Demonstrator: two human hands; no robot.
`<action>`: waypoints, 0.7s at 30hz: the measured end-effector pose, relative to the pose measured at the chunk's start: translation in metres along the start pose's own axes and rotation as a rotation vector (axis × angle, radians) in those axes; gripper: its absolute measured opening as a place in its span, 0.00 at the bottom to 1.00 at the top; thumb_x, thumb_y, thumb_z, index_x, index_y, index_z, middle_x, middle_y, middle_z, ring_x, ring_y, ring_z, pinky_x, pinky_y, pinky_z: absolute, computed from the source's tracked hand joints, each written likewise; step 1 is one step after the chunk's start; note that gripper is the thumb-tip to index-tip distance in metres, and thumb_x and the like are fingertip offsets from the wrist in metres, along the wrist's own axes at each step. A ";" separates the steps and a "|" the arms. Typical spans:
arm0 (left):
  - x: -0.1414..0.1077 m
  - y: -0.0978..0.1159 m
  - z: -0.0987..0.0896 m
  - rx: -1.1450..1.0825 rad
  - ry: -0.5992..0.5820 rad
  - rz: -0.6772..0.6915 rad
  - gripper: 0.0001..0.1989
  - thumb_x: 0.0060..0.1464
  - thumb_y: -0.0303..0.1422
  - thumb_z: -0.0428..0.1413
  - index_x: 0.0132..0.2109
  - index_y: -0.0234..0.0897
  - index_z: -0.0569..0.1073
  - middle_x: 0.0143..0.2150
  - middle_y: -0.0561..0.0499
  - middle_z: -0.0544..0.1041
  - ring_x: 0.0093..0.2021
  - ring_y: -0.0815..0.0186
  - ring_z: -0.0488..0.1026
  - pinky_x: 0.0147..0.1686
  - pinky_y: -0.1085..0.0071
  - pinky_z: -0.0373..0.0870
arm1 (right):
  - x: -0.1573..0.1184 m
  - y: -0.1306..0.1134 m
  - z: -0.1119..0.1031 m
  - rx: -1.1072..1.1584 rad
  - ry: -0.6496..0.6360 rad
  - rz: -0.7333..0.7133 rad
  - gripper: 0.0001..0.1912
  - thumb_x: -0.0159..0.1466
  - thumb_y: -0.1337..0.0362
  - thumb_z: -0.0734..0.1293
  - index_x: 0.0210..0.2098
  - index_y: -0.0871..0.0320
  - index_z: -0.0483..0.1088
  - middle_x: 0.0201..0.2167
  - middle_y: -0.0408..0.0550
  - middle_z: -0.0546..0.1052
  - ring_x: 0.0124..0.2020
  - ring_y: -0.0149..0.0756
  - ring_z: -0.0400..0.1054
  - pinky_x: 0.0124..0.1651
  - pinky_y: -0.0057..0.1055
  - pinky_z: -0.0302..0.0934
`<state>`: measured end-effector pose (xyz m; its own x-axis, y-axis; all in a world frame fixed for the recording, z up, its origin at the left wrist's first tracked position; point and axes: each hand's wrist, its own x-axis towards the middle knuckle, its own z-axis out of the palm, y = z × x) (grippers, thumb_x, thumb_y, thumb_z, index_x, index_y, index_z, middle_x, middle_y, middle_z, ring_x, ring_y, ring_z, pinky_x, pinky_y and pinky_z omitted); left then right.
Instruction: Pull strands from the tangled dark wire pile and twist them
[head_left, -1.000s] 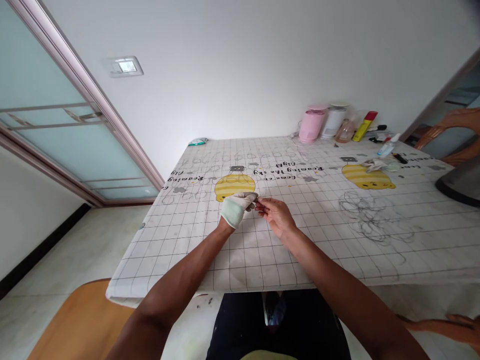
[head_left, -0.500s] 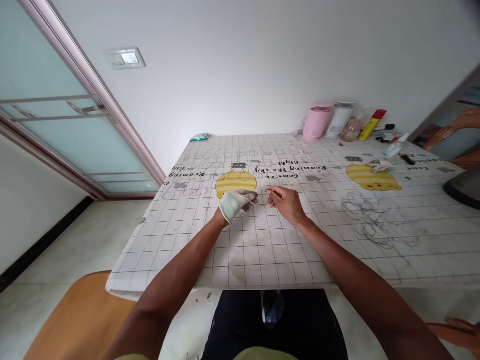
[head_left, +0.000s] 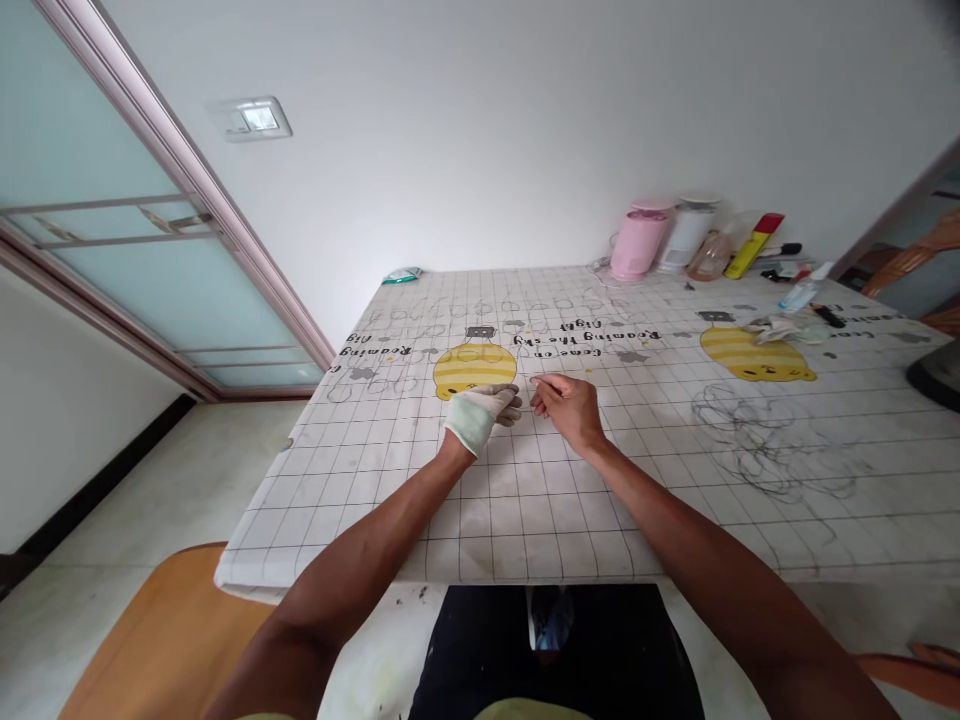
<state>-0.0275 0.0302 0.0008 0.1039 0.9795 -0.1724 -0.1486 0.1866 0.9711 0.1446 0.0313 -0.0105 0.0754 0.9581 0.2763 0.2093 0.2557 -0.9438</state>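
My left hand (head_left: 484,415), in a pale glove, hovers over the middle of the checked tablecloth (head_left: 517,510) with thumb and fingers pressed together. Bare, my right hand (head_left: 568,408) faces it a short way off, fingertips pinched. Anything between the fingers of either hand is too thin or small to make out. Beyond my hands, thin dark rings (head_left: 491,352) form loose rows across the cloth, partly over a printed yellow bear. To the right lies a loose tangle of thin dark loops (head_left: 757,440), like fine wire.
A pink cylinder-shaped device (head_left: 639,242), a white one (head_left: 686,235), a bottle (head_left: 710,257) and a yellow-red box (head_left: 754,247) stand against the wall. Nearer are a spray bottle (head_left: 804,288) and a crumpled glove (head_left: 787,328). A green packet (head_left: 403,275) lies back left; a wooden chair (head_left: 161,630) is lower left.
My left hand has shifted slightly right and nearer to me, its fingers still together. My right hand stays almost in place, still pinched. The camera view has shifted a little.
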 end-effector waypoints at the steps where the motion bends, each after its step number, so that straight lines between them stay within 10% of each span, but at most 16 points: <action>1: 0.002 0.000 -0.001 0.007 -0.008 0.000 0.10 0.60 0.32 0.63 0.45 0.30 0.80 0.36 0.45 0.82 0.28 0.69 0.77 0.28 0.73 0.70 | -0.002 -0.001 0.002 -0.003 -0.018 -0.007 0.15 0.67 0.52 0.70 0.31 0.55 0.80 0.23 0.45 0.78 0.22 0.36 0.72 0.26 0.31 0.64; 21: 0.012 -0.001 -0.014 -0.020 -0.133 -0.001 0.09 0.56 0.36 0.61 0.34 0.33 0.78 0.27 0.53 0.71 0.22 0.75 0.63 0.21 0.76 0.54 | -0.013 -0.001 0.009 0.244 -0.253 0.082 0.21 0.63 0.43 0.74 0.35 0.57 0.82 0.29 0.49 0.81 0.29 0.39 0.75 0.32 0.35 0.70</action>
<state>-0.0398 0.0424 -0.0042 0.2335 0.9610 -0.1485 -0.1680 0.1903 0.9673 0.1342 0.0202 -0.0146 -0.1677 0.9705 0.1732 -0.0282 0.1709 -0.9849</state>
